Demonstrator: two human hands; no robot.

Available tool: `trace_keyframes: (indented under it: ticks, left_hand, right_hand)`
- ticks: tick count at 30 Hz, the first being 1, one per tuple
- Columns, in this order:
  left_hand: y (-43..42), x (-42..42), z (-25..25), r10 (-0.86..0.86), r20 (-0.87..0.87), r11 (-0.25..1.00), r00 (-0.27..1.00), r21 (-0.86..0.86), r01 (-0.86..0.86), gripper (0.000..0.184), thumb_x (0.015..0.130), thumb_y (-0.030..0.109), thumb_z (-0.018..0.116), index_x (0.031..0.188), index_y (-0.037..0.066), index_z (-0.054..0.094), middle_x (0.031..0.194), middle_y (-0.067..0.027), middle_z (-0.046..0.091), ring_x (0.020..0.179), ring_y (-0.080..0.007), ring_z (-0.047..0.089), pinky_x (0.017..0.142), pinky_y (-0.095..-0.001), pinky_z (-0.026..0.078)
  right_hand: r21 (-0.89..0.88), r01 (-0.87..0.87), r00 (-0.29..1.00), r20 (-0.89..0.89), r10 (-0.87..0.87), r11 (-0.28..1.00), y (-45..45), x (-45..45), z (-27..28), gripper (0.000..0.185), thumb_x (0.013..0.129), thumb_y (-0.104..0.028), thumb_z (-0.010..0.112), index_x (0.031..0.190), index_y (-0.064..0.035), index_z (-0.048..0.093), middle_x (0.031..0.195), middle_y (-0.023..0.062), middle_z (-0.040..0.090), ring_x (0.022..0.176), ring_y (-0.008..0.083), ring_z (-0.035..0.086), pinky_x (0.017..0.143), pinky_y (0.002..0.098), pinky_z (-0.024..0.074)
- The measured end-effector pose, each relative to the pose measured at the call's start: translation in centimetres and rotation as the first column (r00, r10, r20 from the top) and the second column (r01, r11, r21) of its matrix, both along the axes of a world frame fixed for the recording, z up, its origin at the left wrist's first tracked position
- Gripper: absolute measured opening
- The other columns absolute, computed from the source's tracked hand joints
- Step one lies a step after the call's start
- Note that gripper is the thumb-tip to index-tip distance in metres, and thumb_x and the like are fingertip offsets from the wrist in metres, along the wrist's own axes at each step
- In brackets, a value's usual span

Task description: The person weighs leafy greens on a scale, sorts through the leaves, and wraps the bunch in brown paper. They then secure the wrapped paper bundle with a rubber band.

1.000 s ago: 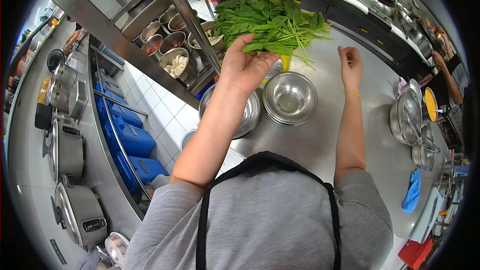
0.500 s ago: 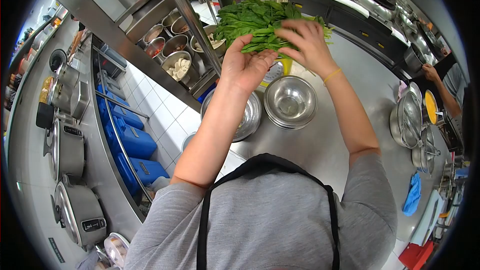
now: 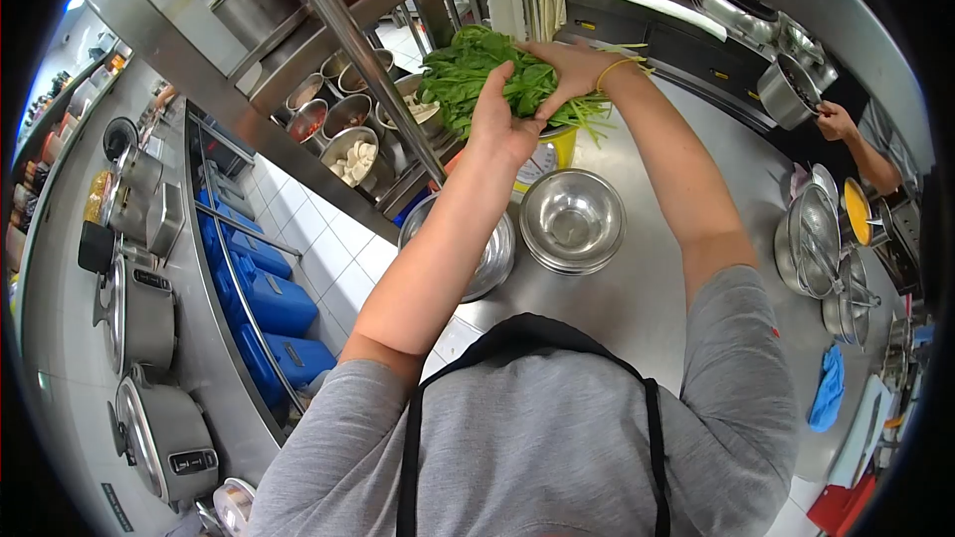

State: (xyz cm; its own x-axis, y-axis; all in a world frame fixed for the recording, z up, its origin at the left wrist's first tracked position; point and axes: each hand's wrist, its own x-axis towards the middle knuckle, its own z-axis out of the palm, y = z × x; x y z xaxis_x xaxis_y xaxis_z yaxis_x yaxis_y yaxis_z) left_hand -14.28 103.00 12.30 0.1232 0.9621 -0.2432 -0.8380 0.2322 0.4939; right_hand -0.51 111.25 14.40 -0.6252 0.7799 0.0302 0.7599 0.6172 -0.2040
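Note:
A large bunch of leafy greens [image 3: 460,80] sits over a yellow dial scale [image 3: 559,146], its leaves to the left and cut stems sticking out to the right. My left hand [image 3: 505,122] grips the near side of the bunch, thumb raised against the leaves. Across the top and far side curls my right hand [image 3: 575,70], a yellow band at its wrist; some of its fingers are hidden behind the greens. Nearer to me stand stacked steel bowls [image 3: 573,221]. Another steel bowl [image 3: 489,257] is partly covered by my left forearm.
Left of the greens, a metal post [image 3: 360,50] and shelf hold several ingredient bowls [image 3: 354,157]. On the right are strainers [image 3: 811,239] and a blue cloth [image 3: 827,388]. A co-worker's hand [image 3: 836,122] holds a saucepan [image 3: 788,91] at the right.
My right hand has gone from a blurred, raised position above the greens to closing round their far side. The bunch is gathered tighter. The co-worker's saucepan has come up and left.

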Motion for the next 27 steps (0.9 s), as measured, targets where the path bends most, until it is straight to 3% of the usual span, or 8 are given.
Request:
trace_keyframes:
  ticks: [2, 3, 7, 13, 18, 20, 21, 27]
  left_hand:
    - [1.3, 0.4, -0.4, -0.013, -0.040, 1.000, 0.999, -0.018, 0.012, 0.042, 0.087, 0.028, 0.052, 0.124, 0.009, 0.044, 0.126, -0.0090, 0.049, 0.116, -0.0263, 0.046, 0.098, -0.0484, 0.033]
    - [2.0, 0.6, -0.9, -0.020, -0.075, 0.999, 0.997, -0.037, 0.017, 0.043, 0.087, 0.031, 0.053, 0.124, 0.011, 0.045, 0.125, -0.0078, 0.049, 0.116, -0.0264, 0.046, 0.098, -0.0504, 0.032]
    - [4.5, 1.1, -3.6, -0.049, -0.071, 0.998, 0.996, 0.041, 0.052, 0.044, 0.086, 0.036, 0.055, 0.124, 0.014, 0.046, 0.125, -0.0062, 0.050, 0.115, -0.0263, 0.046, 0.097, -0.0531, 0.032]
    - [5.3, 2.1, -4.4, 0.024, -0.041, 0.997, 0.999, 0.072, -0.021, 0.059, 0.075, 0.049, 0.066, 0.121, 0.016, 0.049, 0.123, -0.0057, 0.051, 0.115, -0.0287, 0.046, 0.097, -0.0518, 0.034]
    - [5.0, 1.3, -4.6, -0.042, 0.026, 0.998, 0.999, 0.038, 0.041, 0.054, 0.076, 0.045, 0.066, 0.119, 0.015, 0.052, 0.122, -0.0049, 0.053, 0.113, -0.0274, 0.048, 0.097, -0.0496, 0.035]
    - [4.2, 1.1, -4.1, -0.001, 0.028, 0.988, 1.000, 0.154, -0.003, 0.048, 0.077, 0.042, 0.066, 0.114, 0.015, 0.056, 0.118, -0.0039, 0.056, 0.110, -0.0257, 0.051, 0.096, -0.0462, 0.038]
    - [3.2, 1.0, -3.3, -0.004, 0.091, 0.984, 0.996, 0.176, -0.012, 0.042, 0.079, 0.034, 0.065, 0.113, 0.011, 0.055, 0.113, -0.0056, 0.058, 0.105, -0.0231, 0.054, 0.093, -0.0405, 0.042]
    - [1.1, 0.4, -0.4, -0.016, 0.074, 0.979, 0.997, 0.202, 0.001, 0.037, 0.079, 0.032, 0.063, 0.111, 0.013, 0.057, 0.112, -0.0046, 0.059, 0.104, -0.0246, 0.055, 0.093, -0.0450, 0.041]
  right_hand:
    - [-0.105, -0.130, 0.991, -0.057, 0.124, 0.986, 0.9, 0.1, 0.0, 0.109, 0.050, -0.043, 0.079, 0.138, -0.0076, 0.026, 0.126, 0.0195, 0.048, 0.117, 0.0296, 0.047, 0.101, 0.0407, 0.0325]
    - [-0.136, -0.117, 0.989, -0.100, 0.104, 0.984, 0.8, -0.1, 0.1, 0.101, 0.051, -0.034, 0.078, 0.134, -0.0027, 0.031, 0.123, 0.0211, 0.050, 0.111, 0.0294, 0.051, 0.092, 0.0312, 0.0411]
    - [-0.162, -0.119, 0.988, -0.120, 0.100, 0.980, 0.6, -0.5, -0.3, 0.097, 0.050, -0.026, 0.074, 0.134, -0.0018, 0.031, 0.121, 0.0213, 0.051, 0.111, 0.0295, 0.052, 0.093, 0.0339, 0.0407]
    - [-0.115, -0.166, 0.972, -0.189, 0.142, 0.979, -0.6, -0.3, 0.0, 0.094, 0.052, -0.024, 0.071, 0.135, -0.0028, 0.031, 0.118, 0.0221, 0.053, 0.108, 0.0318, 0.052, 0.090, 0.0351, 0.0418]
    - [0.037, -0.139, 0.971, -0.192, 0.144, 0.990, -2.2, -0.3, -0.2, 0.088, 0.053, -0.022, 0.070, 0.131, -0.0032, 0.034, 0.114, 0.0234, 0.053, 0.103, 0.0340, 0.054, 0.087, 0.0373, 0.0434]
    - [-0.002, -0.113, 0.971, -0.212, 0.109, 0.994, -4.3, -0.1, 1.5, 0.084, 0.055, -0.023, 0.070, 0.129, -0.0031, 0.035, 0.114, 0.0234, 0.053, 0.102, 0.0344, 0.055, 0.087, 0.0374, 0.0435]
    - [-0.020, -0.127, 0.963, -0.243, 0.118, 0.992, -4.9, -0.1, 2.1, 0.084, 0.056, -0.024, 0.070, 0.129, -0.0031, 0.034, 0.114, 0.0232, 0.053, 0.103, 0.0344, 0.054, 0.088, 0.0374, 0.0433]
    - [0.072, -0.180, 0.958, -0.215, 0.192, 0.981, -7.2, 0.0, 4.9, 0.082, 0.063, -0.034, 0.072, 0.129, -0.0022, 0.036, 0.118, 0.0213, 0.052, 0.107, 0.0335, 0.053, 0.090, 0.0373, 0.0419]
